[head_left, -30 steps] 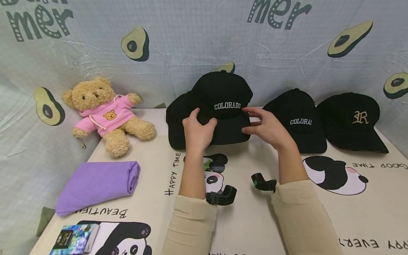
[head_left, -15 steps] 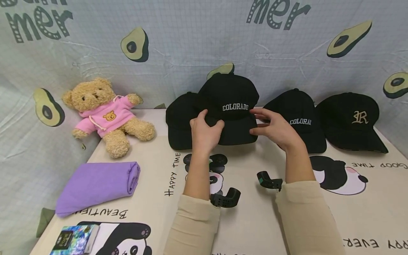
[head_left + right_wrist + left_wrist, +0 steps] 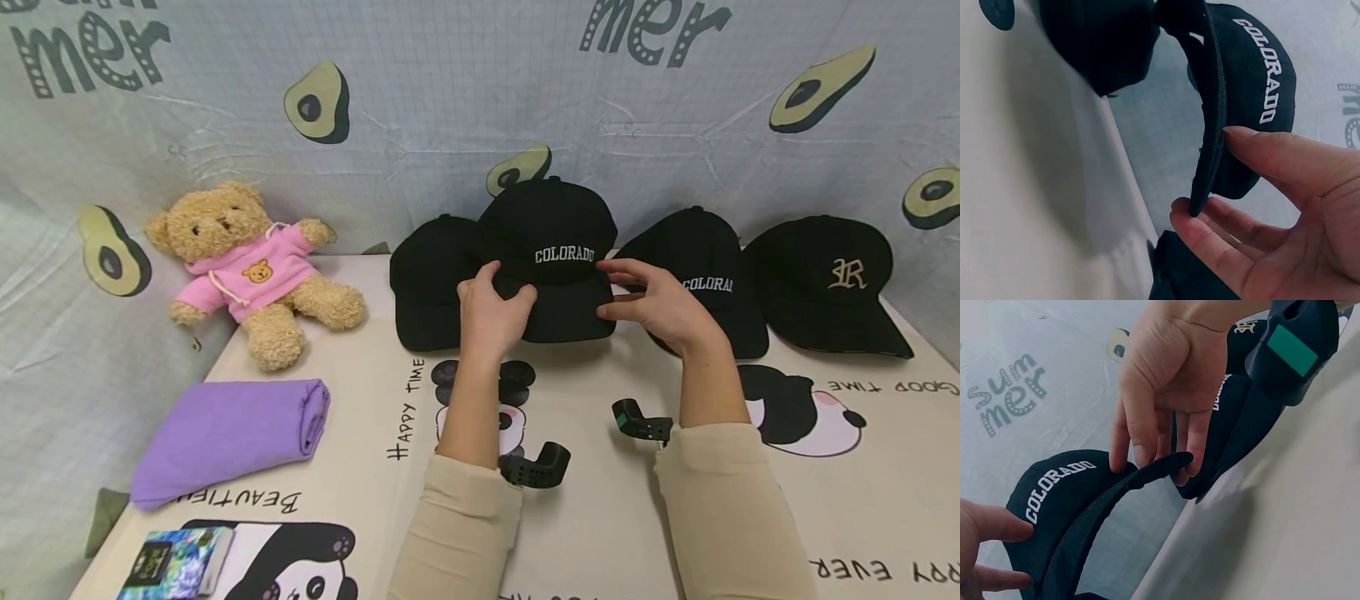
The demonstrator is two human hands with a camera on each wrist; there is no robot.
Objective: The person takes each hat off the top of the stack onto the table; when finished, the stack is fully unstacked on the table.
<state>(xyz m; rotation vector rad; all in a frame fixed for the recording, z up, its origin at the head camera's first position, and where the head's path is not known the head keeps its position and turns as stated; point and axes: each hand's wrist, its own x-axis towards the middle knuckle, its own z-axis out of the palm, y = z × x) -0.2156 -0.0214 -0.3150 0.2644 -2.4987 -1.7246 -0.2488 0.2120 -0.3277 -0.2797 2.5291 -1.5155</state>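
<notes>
A black baseball cap [image 3: 551, 217] lettered COLORADO hangs between my hands, its brim toward me. My left hand [image 3: 492, 312] grips its left side; in the left wrist view, two digits of that hand [image 3: 988, 540] lie against the crown and brim. At the opposite side my right hand [image 3: 663, 307] pinches the brim's edge, thumb on top and fingers beneath in the right wrist view. Daylight shows under the brim [image 3: 1213, 112] in both wrist views. Behind and left of the held cap stands another black cap [image 3: 423, 287], partly covered by it.
Two more black caps stand to the right, one lettered COLORADO [image 3: 697, 258], one with a gold R [image 3: 817, 283]. Left are a teddy bear [image 3: 258, 271] in a pink hoodie, folded purple cloth [image 3: 232, 433] and a colourful boxed item [image 3: 176, 562]. A patterned curtain [image 3: 420, 92] backs the table.
Both hands have carried the held cap to the right and slightly down, uncovering more of the cap on the left. The other things have stayed in place.
</notes>
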